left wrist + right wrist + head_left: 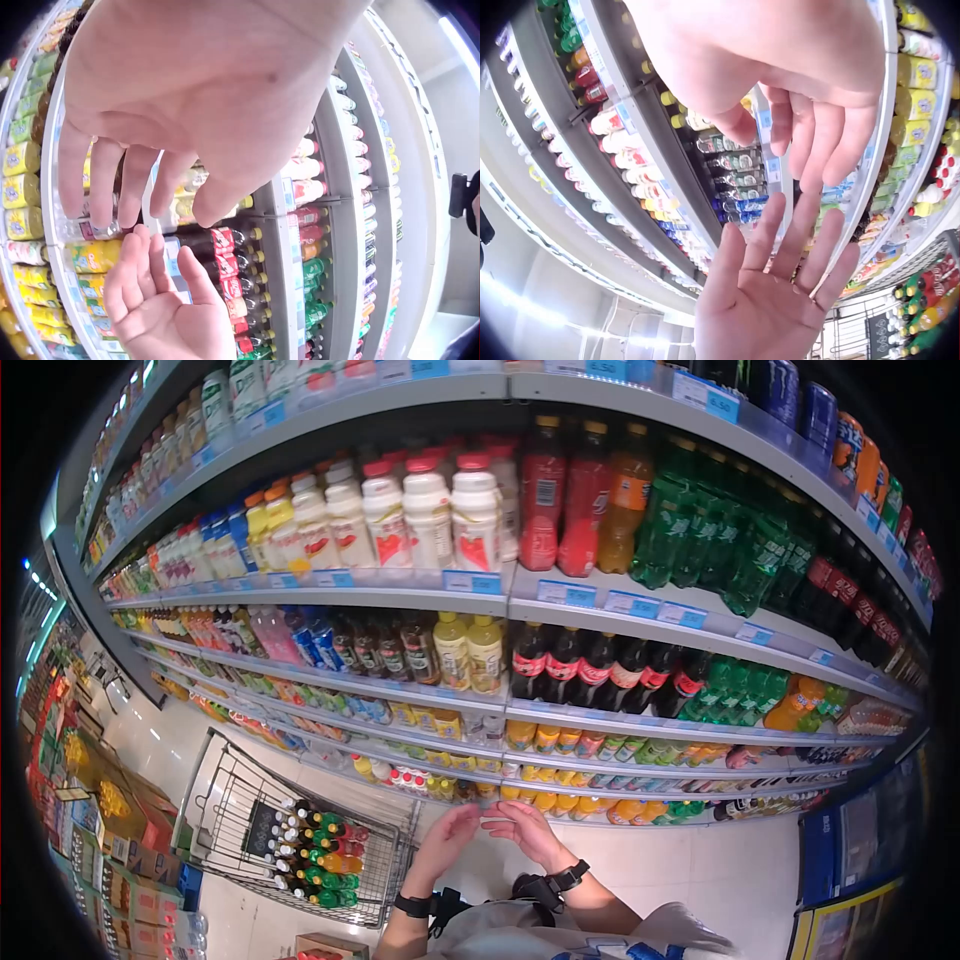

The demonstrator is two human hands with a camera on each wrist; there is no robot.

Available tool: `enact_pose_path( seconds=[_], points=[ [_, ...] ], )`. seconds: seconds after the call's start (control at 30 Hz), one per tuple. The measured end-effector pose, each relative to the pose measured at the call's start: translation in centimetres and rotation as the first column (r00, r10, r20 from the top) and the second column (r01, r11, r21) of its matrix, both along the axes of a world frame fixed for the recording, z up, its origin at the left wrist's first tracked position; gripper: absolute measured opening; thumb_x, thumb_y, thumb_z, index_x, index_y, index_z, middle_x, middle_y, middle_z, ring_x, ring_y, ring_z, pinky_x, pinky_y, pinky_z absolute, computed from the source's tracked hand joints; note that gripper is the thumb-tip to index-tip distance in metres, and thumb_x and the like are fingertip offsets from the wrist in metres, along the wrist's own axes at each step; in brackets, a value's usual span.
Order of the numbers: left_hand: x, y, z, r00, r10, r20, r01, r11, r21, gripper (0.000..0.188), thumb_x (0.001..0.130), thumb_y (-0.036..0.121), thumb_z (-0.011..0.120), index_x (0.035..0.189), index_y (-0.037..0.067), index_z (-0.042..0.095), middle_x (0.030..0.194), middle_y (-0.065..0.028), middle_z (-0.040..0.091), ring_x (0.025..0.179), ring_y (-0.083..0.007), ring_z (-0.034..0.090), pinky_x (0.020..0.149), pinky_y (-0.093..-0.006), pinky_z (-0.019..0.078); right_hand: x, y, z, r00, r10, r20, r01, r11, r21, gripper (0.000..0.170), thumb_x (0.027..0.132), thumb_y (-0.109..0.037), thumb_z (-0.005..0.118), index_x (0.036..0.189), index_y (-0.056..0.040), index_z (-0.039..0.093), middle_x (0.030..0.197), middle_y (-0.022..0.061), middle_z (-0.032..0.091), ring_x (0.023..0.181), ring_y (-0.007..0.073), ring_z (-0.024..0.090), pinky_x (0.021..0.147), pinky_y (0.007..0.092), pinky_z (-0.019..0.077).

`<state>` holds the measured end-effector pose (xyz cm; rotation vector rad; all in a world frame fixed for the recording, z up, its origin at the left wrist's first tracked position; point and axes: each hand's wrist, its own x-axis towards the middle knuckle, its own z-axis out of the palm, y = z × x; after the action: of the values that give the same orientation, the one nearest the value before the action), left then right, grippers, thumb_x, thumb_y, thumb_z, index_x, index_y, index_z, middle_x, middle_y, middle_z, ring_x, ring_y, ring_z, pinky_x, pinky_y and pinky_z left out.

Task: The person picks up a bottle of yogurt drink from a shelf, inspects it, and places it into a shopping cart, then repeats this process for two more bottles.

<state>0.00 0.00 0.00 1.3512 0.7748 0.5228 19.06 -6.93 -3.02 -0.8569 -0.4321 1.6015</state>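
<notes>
Both hands hang in front of the lower shelves in the head view, palms turned toward each other and holding nothing. The left hand [452,838] has its fingers loosely bent; it fills the top of the left wrist view [195,97]. Close beside it is the right hand [524,832], fingers spread and relaxed, which fills the top of the right wrist view [780,67]. Whether the fingertips touch cannot be told. Nearest behind them are juice bottles [545,800] on the bottom shelf.
A wire shopping cart [214,822] at lower left holds several bottles [340,863]. Long shelves [400,600] carry white, red, green and dark bottles. Boxes [130,860] are stacked at far left. A blue case [850,840] stands at right.
</notes>
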Motion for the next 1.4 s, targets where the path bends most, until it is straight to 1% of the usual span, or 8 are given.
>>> enact_pose_path(
  seconds=[0.07,0.1,0.4,0.8,0.97,1.07,1.3,1.4],
  points=[
    [-1.0,1.7,1.4,0.999,0.038,0.039,-0.040,0.998,0.053,0.039,0.095,0.012,0.060,0.132,0.003,0.050,0.120,-0.0075,0.062,0.105,-0.0132,0.059,0.090,-0.0275,0.0465,-2.0,0.7,0.7,0.998,-0.038,-0.049,0.040,0.999,0.026,0.031,0.100,-0.025,0.052,0.120,-0.0025,0.059,0.118,0.0138,0.065,0.102,0.0252,0.067,0.085,0.0325,0.0525],
    [8.8,-1.0,0.2,0.989,0.039,0.144,-0.039,0.999,-0.003,0.039,0.095,0.012,0.060,0.132,0.003,0.050,0.120,-0.0075,0.062,0.105,-0.0132,0.059,0.090,-0.0275,0.0465,7.7,-2.6,1.8,0.997,-0.041,0.061,0.042,0.999,-0.021,0.031,0.100,-0.025,0.052,0.120,-0.0025,0.059,0.118,0.0138,0.065,0.102,0.0252,0.067,0.085,0.0325,0.0525],
    [12.0,4.2,7.4,0.958,-0.022,0.285,-0.016,0.992,0.129,0.040,0.093,0.005,0.060,0.131,0.002,0.050,0.123,-0.0074,0.061,0.109,-0.0126,0.059,0.092,-0.0273,0.0478,9.9,0.8,6.5,0.977,-0.214,0.009,0.210,0.965,0.159,0.029,0.100,-0.020,0.050,0.121,-0.0007,0.056,0.116,0.0160,0.065,0.099,0.0253,0.067,0.085,0.0330,0.0527],
    [11.7,14.5,20.3,0.863,-0.027,0.505,-0.214,0.885,0.412,0.041,0.096,0.010,0.055,0.133,-0.005,0.047,0.133,-0.0138,0.053,0.124,-0.0192,0.050,0.102,-0.0316,0.0403,8.9,11.2,21.4,0.760,-0.547,0.351,0.237,0.736,0.634,0.028,0.095,-0.008,0.059,0.120,0.0019,0.054,0.120,0.0137,0.062,0.107,0.0197,0.062,0.089,0.0323,0.0526],
    [12.4,17.6,23.5,0.801,-0.011,0.598,-0.337,0.818,0.466,0.044,0.100,0.014,0.048,0.139,-0.005,0.041,0.140,-0.0172,0.048,0.128,-0.0209,0.047,0.107,-0.0325,0.0351,7.6,15.6,26.6,0.563,-0.720,0.406,0.221,0.604,0.765,0.042,0.089,-0.007,0.066,0.126,0.0030,0.049,0.124,0.0148,0.058,0.116,0.0219,0.057,0.096,0.0312,0.0474],
    [13.3,19.0,24.2,0.798,-0.031,0.602,-0.342,0.799,0.494,0.045,0.100,0.015,0.048,0.140,-0.005,0.040,0.141,-0.0185,0.047,0.128,-0.0226,0.047,0.107,-0.0333,0.0363,7.5,18.0,28.6,0.108,-0.837,0.536,0.132,0.547,0.827,0.064,0.082,-0.017,0.073,0.133,0.0051,0.043,0.124,0.0226,0.056,0.117,0.0301,0.056,0.100,0.0377,0.0443],
    [15.9,21.8,23.6,0.793,-0.038,0.608,-0.433,0.666,0.607,0.043,0.100,0.017,0.047,0.136,-0.007,0.043,0.135,-0.0258,0.050,0.124,-0.0326,0.052,0.102,-0.0383,0.0433,8.4,22.8,30.4,-0.190,-0.744,0.641,0.101,0.634,0.767,0.084,0.080,-0.027,0.073,0.141,0.0101,0.029,0.132,0.0324,0.048,0.122,0.0391,0.051,0.100,0.0398,0.0439],
    [15.6,22.0,24.2,0.832,-0.009,0.554,-0.453,0.565,0.689,0.042,0.100,0.015,0.045,0.135,-0.008,0.044,0.133,-0.0263,0.052,0.123,-0.0354,0.053,0.101,-0.0385,0.0436,7.7,22.8,31.5,-0.238,-0.704,0.669,0.087,0.671,0.736,0.088,0.078,-0.030,0.073,0.140,0.0123,0.028,0.119,0.0344,0.056,0.110,0.0437,0.058,0.090,0.0435,0.0486]
  ],
)
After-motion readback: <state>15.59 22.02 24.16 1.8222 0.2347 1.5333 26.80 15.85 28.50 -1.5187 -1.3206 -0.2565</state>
